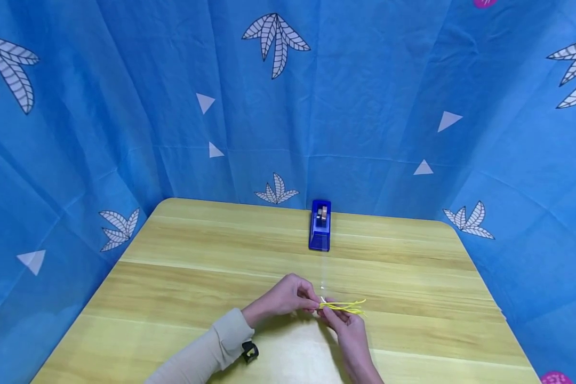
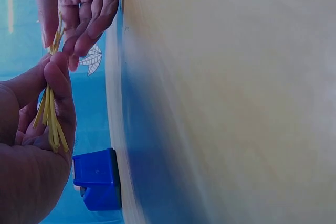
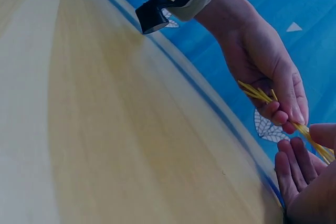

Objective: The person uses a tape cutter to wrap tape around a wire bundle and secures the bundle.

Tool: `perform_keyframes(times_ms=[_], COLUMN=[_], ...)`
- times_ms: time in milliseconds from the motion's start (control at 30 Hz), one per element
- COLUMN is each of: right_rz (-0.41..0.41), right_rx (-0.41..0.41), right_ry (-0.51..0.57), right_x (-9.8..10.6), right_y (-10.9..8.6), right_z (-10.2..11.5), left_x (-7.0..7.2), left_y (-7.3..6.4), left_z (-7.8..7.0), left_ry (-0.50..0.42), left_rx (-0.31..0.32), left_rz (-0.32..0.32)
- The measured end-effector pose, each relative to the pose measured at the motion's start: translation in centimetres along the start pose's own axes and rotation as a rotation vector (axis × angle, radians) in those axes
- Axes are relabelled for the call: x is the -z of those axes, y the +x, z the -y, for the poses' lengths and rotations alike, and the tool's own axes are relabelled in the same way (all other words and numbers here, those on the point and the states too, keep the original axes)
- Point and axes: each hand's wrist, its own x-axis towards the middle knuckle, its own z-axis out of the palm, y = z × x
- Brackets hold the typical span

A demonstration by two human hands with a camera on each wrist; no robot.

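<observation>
Yellow strands [image 1: 344,306], gathered in a thin bundle, are held just above the wooden table [image 1: 182,277], near its front edge. Left hand [image 1: 283,296] pinches one end of the bundle between thumb and fingers. Right hand [image 1: 340,320] pinches it just beside, fingertips nearly touching. Blue tape dispenser [image 1: 320,225] stands well apart, at the far edge.

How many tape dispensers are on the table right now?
1. The blue tape dispenser stands at the table's far edge, beyond both hands; none other shows.
</observation>
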Motion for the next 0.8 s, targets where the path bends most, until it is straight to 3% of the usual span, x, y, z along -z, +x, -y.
perform_keyframes(times_ms=[333, 800], right_rz=[-0.012, -0.054], right_rx=[-0.001, -0.032], right_ry=[0.116, 0.09], right_x=[0.02, -0.3], right_y=[0.29, 0.22], right_z=[-0.37, 0.16], left_x=[-0.11, -0.17], left_y=[-0.03, 0.0], left_z=[0.01, -0.14], left_ry=[0.002, 0.017], left_rx=[0.023, 0.018], left_rz=[-0.003, -0.003])
